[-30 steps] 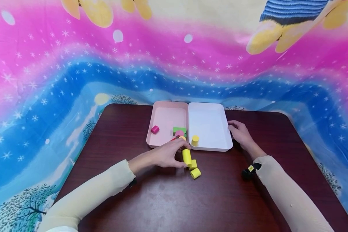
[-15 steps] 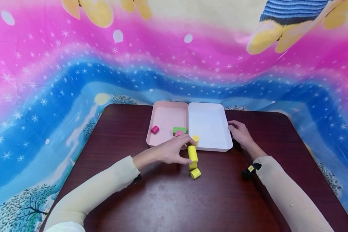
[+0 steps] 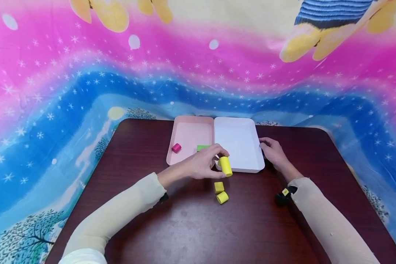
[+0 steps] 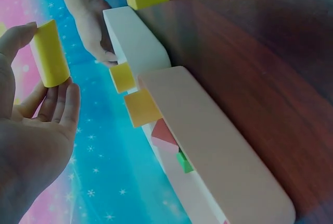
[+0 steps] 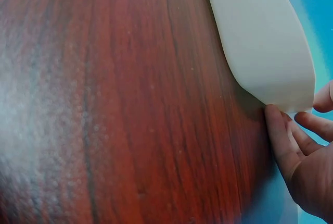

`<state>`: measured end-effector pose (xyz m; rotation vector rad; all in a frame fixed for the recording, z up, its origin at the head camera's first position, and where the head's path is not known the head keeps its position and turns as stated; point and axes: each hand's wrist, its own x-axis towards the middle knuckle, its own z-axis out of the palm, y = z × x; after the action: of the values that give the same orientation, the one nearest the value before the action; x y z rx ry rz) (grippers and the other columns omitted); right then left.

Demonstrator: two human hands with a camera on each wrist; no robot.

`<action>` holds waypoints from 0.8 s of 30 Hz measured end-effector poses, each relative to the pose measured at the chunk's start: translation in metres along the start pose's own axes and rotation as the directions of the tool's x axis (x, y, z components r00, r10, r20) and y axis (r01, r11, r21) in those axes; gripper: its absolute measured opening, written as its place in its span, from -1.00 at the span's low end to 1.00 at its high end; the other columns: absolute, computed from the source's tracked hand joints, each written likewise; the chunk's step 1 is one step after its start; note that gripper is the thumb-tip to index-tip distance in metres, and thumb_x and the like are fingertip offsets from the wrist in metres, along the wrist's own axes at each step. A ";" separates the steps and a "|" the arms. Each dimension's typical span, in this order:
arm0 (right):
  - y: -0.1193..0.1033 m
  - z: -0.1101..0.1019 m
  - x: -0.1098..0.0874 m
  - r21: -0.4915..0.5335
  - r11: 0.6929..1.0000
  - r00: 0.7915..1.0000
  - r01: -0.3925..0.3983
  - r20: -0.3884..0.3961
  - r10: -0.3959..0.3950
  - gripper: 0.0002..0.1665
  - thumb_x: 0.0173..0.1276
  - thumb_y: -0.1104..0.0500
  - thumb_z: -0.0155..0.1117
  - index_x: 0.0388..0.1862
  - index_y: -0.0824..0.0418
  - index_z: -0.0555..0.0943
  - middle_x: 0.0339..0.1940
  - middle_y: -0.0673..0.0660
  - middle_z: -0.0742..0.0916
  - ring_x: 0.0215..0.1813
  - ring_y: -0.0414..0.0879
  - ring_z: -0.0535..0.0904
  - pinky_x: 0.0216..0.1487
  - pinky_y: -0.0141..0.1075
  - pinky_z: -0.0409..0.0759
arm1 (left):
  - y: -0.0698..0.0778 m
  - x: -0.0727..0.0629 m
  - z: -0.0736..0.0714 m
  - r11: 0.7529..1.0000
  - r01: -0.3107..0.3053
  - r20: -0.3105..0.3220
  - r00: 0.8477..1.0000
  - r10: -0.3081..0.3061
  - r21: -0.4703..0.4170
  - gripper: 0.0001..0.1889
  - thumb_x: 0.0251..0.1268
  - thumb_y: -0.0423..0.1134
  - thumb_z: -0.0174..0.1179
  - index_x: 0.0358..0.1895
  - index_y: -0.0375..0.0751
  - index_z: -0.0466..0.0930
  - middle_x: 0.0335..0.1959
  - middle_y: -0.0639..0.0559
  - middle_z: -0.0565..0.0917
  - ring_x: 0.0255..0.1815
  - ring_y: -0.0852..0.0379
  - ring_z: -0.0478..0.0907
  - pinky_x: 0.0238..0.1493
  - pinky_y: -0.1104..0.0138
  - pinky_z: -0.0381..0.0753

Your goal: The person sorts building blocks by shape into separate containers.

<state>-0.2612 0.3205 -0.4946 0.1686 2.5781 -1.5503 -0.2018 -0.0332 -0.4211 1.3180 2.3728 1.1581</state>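
My left hand (image 3: 205, 164) pinches a yellow cylinder (image 3: 226, 166) between thumb and fingertips, raised over the near edge of the white tray (image 3: 241, 170). In the left wrist view the same cylinder (image 4: 50, 54) is held tilted. A second yellow block (image 4: 123, 77) shows inside the white tray there, mostly hidden by my hand in the head view. My right hand (image 3: 274, 152) rests at the tray's right side; in the right wrist view its fingers (image 5: 283, 135) touch the tray's outer wall. On the table lie a yellow cube (image 3: 219, 187) and a shorter yellow cylinder (image 3: 222, 198).
A pink tray (image 3: 193, 120) adjoins the white one on the left. It holds a magenta cylinder (image 3: 176, 147), a green block (image 3: 202, 147), an orange block (image 4: 141, 108) and a red-pink piece (image 4: 164, 135). A patterned cloth (image 3: 198, 88) hangs behind the dark table (image 3: 198, 227).
My left hand has carried the yellow cylinder up and to the right, from beside the yellow cube to over the white tray's near edge. My right hand stays in place.
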 end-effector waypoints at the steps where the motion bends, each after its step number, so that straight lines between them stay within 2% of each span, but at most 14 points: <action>1: 0.000 0.000 0.000 0.002 1.000 1.000 0.000 -0.001 0.000 -0.39 0.67 0.10 -0.07 0.59 0.29 0.37 0.31 0.37 0.61 0.10 0.17 0.64 -0.10 -0.23 0.74 | 0.000 0.002 -0.001 1.000 -0.003 -0.005 1.000 0.003 -0.002 -0.35 0.23 -0.15 0.55 0.31 -0.26 0.48 0.17 -0.01 0.55 -0.02 -0.05 0.63 -0.07 0.13 0.74; 4: -0.002 0.000 0.000 0.003 1.000 1.000 -0.003 0.001 0.003 -0.39 0.67 0.10 -0.08 0.59 0.29 0.37 0.31 0.37 0.61 0.11 0.18 0.64 -0.10 -0.23 0.74 | -0.001 0.006 -0.003 1.000 -0.007 -0.017 1.000 0.007 -0.006 -0.36 0.23 -0.17 0.56 0.31 -0.25 0.47 0.19 -0.01 0.53 0.11 0.03 0.60 -0.05 0.14 0.76; 8: -0.003 0.000 0.000 0.001 1.000 1.000 -0.008 0.004 0.008 -0.38 0.67 0.09 -0.08 0.60 0.29 0.37 0.34 0.37 0.60 0.15 0.19 0.63 -0.08 -0.23 0.73 | 0.000 0.011 -0.007 1.000 0.001 -0.027 1.000 0.000 0.025 -0.36 0.22 -0.15 0.56 0.31 -0.21 0.48 0.20 0.03 0.54 0.16 0.14 0.56 -0.03 0.26 0.75; 11: -0.002 -0.001 0.000 0.000 1.000 1.000 -0.010 0.007 0.010 -0.38 0.68 0.08 -0.08 0.60 0.29 0.37 0.35 0.37 0.60 0.16 0.19 0.62 -0.07 -0.23 0.73 | 0.000 0.014 -0.008 0.999 -0.006 -0.032 0.999 0.007 0.050 -0.35 0.22 -0.13 0.55 0.31 -0.23 0.49 0.20 0.01 0.55 0.18 0.13 0.56 0.04 0.24 0.73; 15: -0.002 -0.001 0.001 -0.002 1.000 1.000 -0.008 0.007 0.008 -0.38 0.67 0.08 -0.08 0.59 0.29 0.37 0.34 0.37 0.60 0.16 0.20 0.62 -0.07 -0.22 0.73 | -0.002 0.020 -0.009 0.998 -0.017 -0.032 0.999 0.019 0.059 -0.34 0.21 -0.15 0.55 0.31 -0.28 0.49 0.19 -0.04 0.55 0.19 0.07 0.56 0.21 0.10 0.69; 18: -0.002 -0.001 0.000 -0.004 1.000 1.000 -0.008 0.003 0.008 -0.39 0.67 0.08 -0.08 0.59 0.29 0.38 0.34 0.37 0.60 0.15 0.19 0.62 -0.07 -0.23 0.73 | -0.003 0.023 -0.008 0.998 -0.004 -0.032 0.999 0.006 0.065 -0.34 0.20 -0.14 0.56 0.31 -0.27 0.49 0.20 -0.04 0.55 0.19 0.06 0.55 0.30 0.08 0.64; 24: -0.003 -0.001 -0.001 -0.004 1.000 1.000 -0.006 0.002 0.006 -0.39 0.66 0.10 -0.08 0.58 0.30 0.38 0.32 0.37 0.61 0.12 0.17 0.63 -0.09 -0.23 0.73 | -0.004 0.027 -0.007 0.996 0.016 -0.022 1.000 -0.014 0.082 -0.33 0.22 -0.11 0.54 0.33 -0.23 0.49 0.22 -0.01 0.54 0.21 0.08 0.53 0.34 0.10 0.61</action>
<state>-0.2608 0.3202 -0.4917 0.1747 2.5765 -1.5431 -0.2242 -0.0168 -0.4135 1.3173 2.4659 1.0860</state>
